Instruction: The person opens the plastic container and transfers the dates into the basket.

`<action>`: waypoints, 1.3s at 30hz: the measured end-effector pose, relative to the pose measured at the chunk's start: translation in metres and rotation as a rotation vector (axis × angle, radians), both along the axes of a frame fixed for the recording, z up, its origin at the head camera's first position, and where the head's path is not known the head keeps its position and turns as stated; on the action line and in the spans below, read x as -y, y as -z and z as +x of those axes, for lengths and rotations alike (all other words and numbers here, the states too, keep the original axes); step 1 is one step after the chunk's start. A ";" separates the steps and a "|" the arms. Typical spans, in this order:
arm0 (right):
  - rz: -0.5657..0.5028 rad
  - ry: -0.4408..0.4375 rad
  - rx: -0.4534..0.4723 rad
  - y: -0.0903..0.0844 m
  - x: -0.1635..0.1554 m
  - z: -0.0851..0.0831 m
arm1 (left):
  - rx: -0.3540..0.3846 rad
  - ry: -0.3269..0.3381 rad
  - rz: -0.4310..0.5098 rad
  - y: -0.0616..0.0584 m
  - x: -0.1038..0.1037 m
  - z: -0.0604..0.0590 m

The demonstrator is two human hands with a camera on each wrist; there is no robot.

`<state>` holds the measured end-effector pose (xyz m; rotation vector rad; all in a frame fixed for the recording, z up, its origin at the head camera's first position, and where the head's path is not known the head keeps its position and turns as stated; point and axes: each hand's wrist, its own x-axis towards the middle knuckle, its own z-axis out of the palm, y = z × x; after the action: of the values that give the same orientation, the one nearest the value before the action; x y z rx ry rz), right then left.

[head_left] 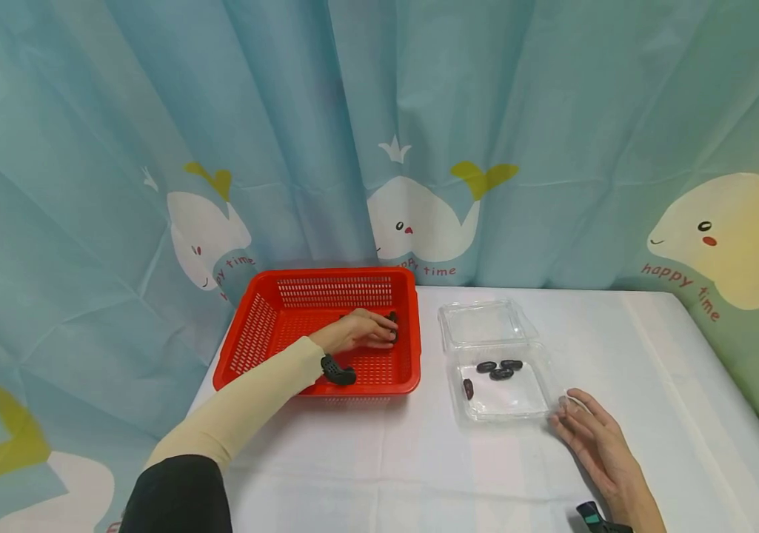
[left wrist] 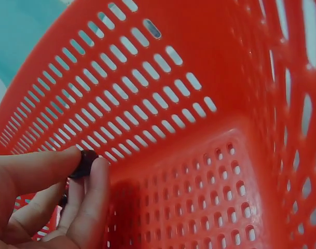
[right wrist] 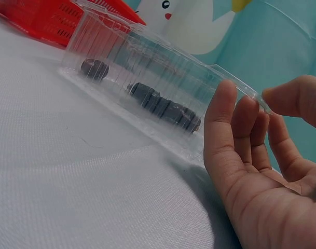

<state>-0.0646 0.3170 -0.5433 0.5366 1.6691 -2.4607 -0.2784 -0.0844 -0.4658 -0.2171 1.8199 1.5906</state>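
My left hand [head_left: 358, 330] reaches into the red plastic basket [head_left: 411, 363] and pinches a dark, date-like fruit [left wrist: 85, 163] between thumb and fingers. Another dark fruit [head_left: 392, 317] shows just beyond the fingertips in the head view. To the right of the basket, a clear plastic box [head_left: 519, 400] lies with its hinged lid folded back. Several dark, oval fruits [head_left: 502, 374] rest inside, one apart near the left wall. My right hand [head_left: 602, 448] pinches the box's rim at its near right corner, with the thumb on top.
A white cloth [head_left: 446, 474] covers the table under the basket and box. Behind them hangs a blue curtain [head_left: 299, 111] with whale prints, close to the table's back edge. The box's raised lid [head_left: 486, 323] stands toward the curtain.
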 end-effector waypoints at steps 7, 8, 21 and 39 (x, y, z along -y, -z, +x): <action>-0.003 -0.005 -0.018 0.000 0.001 -0.001 | -0.005 0.004 -0.032 0.002 0.001 0.000; -0.006 -0.007 -0.024 0.000 0.001 -0.001 | -0.005 0.007 -0.040 0.002 0.001 0.000; -0.008 -0.018 -0.054 0.001 0.002 -0.003 | -0.006 0.017 -0.108 0.002 0.001 0.000; 0.022 -0.005 -0.043 0.000 0.002 0.000 | -0.007 0.061 -0.102 -0.001 0.003 -0.001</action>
<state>-0.0649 0.3147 -0.5430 0.4847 1.7125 -2.4702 -0.2792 -0.0871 -0.4651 -0.2010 1.8976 1.4601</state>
